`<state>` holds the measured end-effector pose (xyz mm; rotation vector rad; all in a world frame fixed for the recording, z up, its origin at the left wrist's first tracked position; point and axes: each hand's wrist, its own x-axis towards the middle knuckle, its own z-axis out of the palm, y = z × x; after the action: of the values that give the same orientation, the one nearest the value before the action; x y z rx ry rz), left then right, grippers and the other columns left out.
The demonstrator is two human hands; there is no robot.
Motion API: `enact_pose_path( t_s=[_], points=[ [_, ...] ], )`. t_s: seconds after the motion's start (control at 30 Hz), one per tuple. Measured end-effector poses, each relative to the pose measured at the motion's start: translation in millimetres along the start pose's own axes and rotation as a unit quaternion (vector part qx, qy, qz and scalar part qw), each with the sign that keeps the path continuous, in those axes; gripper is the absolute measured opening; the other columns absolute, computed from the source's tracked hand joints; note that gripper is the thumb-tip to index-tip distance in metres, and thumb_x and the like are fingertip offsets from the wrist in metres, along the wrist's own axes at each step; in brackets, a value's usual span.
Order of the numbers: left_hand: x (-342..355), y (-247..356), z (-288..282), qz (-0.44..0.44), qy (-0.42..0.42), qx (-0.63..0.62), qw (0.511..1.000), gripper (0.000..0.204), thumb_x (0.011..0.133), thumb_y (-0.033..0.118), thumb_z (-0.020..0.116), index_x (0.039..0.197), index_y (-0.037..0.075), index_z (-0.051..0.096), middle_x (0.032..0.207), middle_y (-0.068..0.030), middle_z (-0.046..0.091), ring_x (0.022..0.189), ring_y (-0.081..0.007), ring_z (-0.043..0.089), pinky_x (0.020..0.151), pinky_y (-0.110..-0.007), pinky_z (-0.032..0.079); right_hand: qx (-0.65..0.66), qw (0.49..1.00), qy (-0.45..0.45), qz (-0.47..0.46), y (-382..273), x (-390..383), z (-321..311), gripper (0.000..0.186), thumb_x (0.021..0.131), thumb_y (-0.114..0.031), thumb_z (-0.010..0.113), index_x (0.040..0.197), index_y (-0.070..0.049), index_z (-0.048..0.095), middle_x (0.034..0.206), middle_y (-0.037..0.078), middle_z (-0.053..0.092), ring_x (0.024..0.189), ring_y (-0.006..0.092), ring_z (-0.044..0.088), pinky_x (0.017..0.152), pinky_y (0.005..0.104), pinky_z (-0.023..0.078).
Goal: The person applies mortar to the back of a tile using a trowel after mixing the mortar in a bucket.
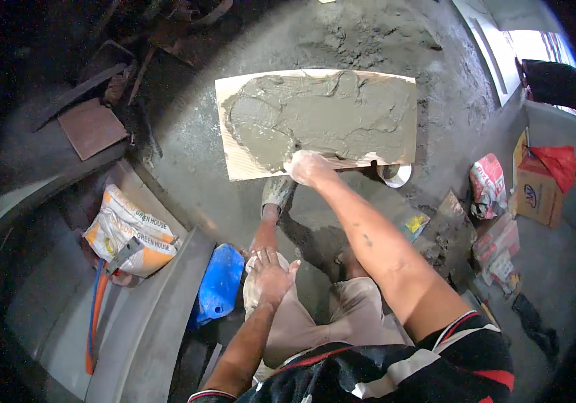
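A large rectangular tile [223, 99], its pale ribbed back facing up, lies on the floor ahead of me. Wet grey mortar [328, 111] covers most of it in uneven, smeared ridges. At the tile's near edge, left of its middle, my right hand [307, 168] is closed at the mortar. A small dark bit shows just beyond the fingers, but what they hold is hidden. My left hand [272, 277] lies flat on my left knee, fingers stretched out and holding nothing. The tile's near side runs close to my left foot [277, 193].
A white ring [395, 176] touches the tile's near right edge. Left are a blue plastic container [221, 282] and a white-and-orange sack [133, 232] beside a grey ledge [160, 322]. Right stand a red-and-white bag [488, 187] and a cardboard box [538, 191]. Rough mortar [362, 43] covers the far floor.
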<state>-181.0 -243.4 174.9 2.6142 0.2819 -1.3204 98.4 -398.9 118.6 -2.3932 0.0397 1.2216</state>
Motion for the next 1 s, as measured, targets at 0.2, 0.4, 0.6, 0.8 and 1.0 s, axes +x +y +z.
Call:
enact_pose_path(
  t_s=[0.2, 0.4, 0.6, 0.8, 1.0],
  points=[
    [-2.1, 1.9, 5.0, 0.000, -0.004, 0.006, 1.000, 0.100, 0.086, 0.070, 0.055, 0.151, -0.002, 0.030, 0.158, -0.0248, 0.030, 0.147, -0.0470, 0.024, 0.115, -0.064, 0.023, 0.065, 0.995, 0.065, 0.048, 26.5, 23.1, -32.0, 0.048, 0.095, -0.045, 0.050, 0.114, -0.005, 0.070, 0.123, 0.019, 0.066, 0.115, 0.0387, 0.062, 0.098, 0.0483, 0.049],
    [-1.2, -0.9, 1.5, -0.005, -0.007, 0.003, 1.000, 0.100, 0.086, 0.071, 0.055, 0.151, -0.001, 0.032, 0.158, -0.0233, 0.029, 0.146, -0.0458, 0.026, 0.114, -0.064, 0.024, 0.018, 0.998, -0.011, 0.062, 16.9, 20.3, 0.4, 0.049, 0.098, -0.044, 0.045, 0.114, -0.005, 0.070, 0.123, 0.021, 0.066, 0.116, 0.0393, 0.062, 0.099, 0.0484, 0.049],
    [-0.4, 3.5, -5.3, -0.007, -0.022, 0.014, 1.000, 0.100, 0.087, 0.070, 0.053, 0.152, -0.002, 0.031, 0.159, -0.0235, 0.028, 0.148, -0.0454, 0.021, 0.115, -0.063, 0.024, 0.024, 0.998, -0.004, 0.056, 32.2, -33.5, 21.9, 0.051, 0.098, -0.044, 0.045, 0.109, -0.001, 0.070, 0.114, 0.023, 0.068, 0.109, 0.0390, 0.065, 0.096, 0.0493, 0.050],
    [-1.8, 3.9, -0.1, 0.013, -0.005, 0.019, 1.000, 0.098, 0.088, 0.070, 0.053, 0.151, -0.002, 0.033, 0.159, -0.0231, 0.029, 0.148, -0.0429, 0.022, 0.116, -0.062, 0.023, -0.060, 0.987, 0.124, 0.086, 104.4, -48.8, 16.3, 0.048, 0.101, -0.044, 0.041, 0.102, -0.004, 0.067, 0.100, 0.021, 0.071, 0.097, 0.0383, 0.068, 0.088, 0.0490, 0.053],
    [-3.5, 4.5, 2.6, 0.013, -0.011, 0.034, 0.999, 0.098, 0.087, 0.069, 0.054, 0.152, -0.002, 0.032, 0.159, -0.0214, 0.029, 0.148, -0.0418, 0.024, 0.116, -0.061, 0.024, -0.031, 0.970, 0.173, 0.166, 170.7, -72.1, -8.7, 0.049, 0.101, -0.045, 0.041, 0.102, -0.004, 0.066, 0.099, 0.024, 0.070, 0.100, 0.0406, 0.066, 0.089, 0.0516, 0.050]
  ],
)
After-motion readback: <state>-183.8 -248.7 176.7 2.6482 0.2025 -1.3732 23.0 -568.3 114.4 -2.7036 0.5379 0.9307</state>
